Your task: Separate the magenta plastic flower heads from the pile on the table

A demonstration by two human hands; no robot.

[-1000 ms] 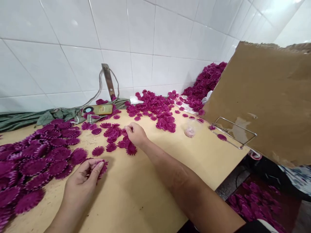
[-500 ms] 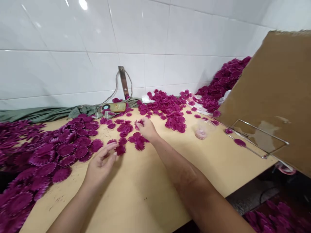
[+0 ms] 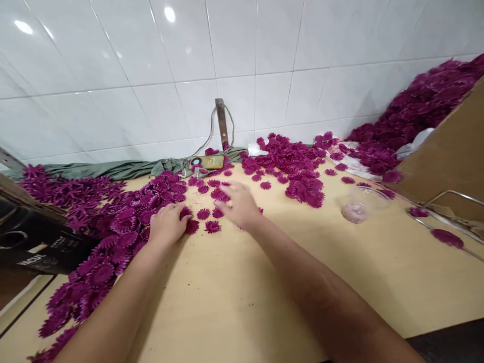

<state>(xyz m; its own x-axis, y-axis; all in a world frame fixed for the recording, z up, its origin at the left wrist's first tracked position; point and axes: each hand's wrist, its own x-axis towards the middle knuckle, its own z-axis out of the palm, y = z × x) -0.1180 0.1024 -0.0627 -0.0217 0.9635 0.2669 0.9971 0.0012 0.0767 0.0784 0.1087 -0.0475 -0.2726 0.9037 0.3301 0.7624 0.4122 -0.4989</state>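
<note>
Two hands on one tan wooden worktop (image 3: 234, 282). Left hand (image 3: 166, 224), nearer than the phone (image 3: 207, 162) and to its left, lies palm down with fingers curled onto the big pile (image 3: 121, 222); can't tell if it's pinching anything. Right hand (image 3: 236, 201), blurry, is just in front of the phone, fingers flat and loose, gripping nothing, over about ten loose flowers (image 3: 212, 227). They're thin magenta discs with saw-tooth edges. A second heap (image 3: 295, 166) lies right of the phone and a third (image 3: 412, 111) far right. One clear cup (image 3: 359, 204) stands well right, and one green cloth (image 3: 113, 169) runs off to the phone's left.
</note>
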